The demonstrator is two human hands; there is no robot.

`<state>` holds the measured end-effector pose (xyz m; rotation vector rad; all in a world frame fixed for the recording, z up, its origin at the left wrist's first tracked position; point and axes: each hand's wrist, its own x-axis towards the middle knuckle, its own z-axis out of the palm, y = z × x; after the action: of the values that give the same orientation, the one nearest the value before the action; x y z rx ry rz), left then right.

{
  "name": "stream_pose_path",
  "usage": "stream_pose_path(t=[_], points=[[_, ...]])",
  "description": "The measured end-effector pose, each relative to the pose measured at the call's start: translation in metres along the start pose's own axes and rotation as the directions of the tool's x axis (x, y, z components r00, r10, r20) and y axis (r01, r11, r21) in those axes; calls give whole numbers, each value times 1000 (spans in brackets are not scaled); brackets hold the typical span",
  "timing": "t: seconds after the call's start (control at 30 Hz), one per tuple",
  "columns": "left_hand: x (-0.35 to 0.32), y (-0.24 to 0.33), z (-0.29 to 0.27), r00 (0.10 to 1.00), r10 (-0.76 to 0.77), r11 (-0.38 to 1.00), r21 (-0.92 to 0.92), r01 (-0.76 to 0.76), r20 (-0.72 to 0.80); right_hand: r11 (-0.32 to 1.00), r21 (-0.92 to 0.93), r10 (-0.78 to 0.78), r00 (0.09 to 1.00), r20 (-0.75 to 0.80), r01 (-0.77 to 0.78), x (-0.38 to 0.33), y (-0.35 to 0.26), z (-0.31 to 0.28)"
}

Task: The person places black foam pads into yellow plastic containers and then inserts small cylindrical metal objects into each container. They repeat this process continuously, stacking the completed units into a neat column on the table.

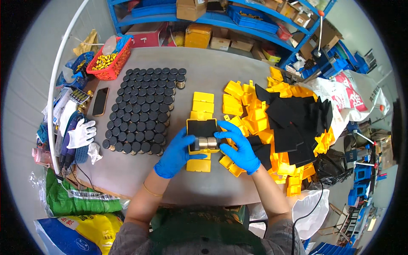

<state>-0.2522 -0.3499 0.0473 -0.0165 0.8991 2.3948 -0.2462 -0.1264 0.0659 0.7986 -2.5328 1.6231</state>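
Yellow box is open, in the middle over the gray worktop. The left hand pinches its left side, and the right hand pinches its right side. Inside are a black pad and shiny metal pieces. Little black-topped things stand in rows to the left. Black sheets lie on a yellow pile to the right.

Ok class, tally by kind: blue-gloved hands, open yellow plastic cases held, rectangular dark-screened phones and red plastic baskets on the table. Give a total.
Blue-gloved left hand and right hand: 2
Open yellow plastic case, held: 1
Rectangular dark-screened phone: 1
Red plastic basket: 1
Total: 5
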Motion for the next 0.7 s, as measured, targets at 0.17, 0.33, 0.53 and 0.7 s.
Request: stream_pose_path(t=[0.17, 0.33, 0.53, 0.7], points=[[-22, -5, 25, 999, -49, 957, 287, 51, -14, 585, 712, 356, 912, 204, -388, -13, -16, -3], [-33, -6, 21, 991, -131, 973, 189, 129, -3, 709, 539, 306, 887, 344, -454, -11, -33, -4], [-43, -12, 12, 986, -168, 986, 30, 167, 23, 996, -69, -30, 971, 236, 48, -22, -47, 3], [-42, 16, 24, 838, -465, 866, -52, 498, 286, 991, -93, -50, 912, 408, 96, -18, -53, -17]])
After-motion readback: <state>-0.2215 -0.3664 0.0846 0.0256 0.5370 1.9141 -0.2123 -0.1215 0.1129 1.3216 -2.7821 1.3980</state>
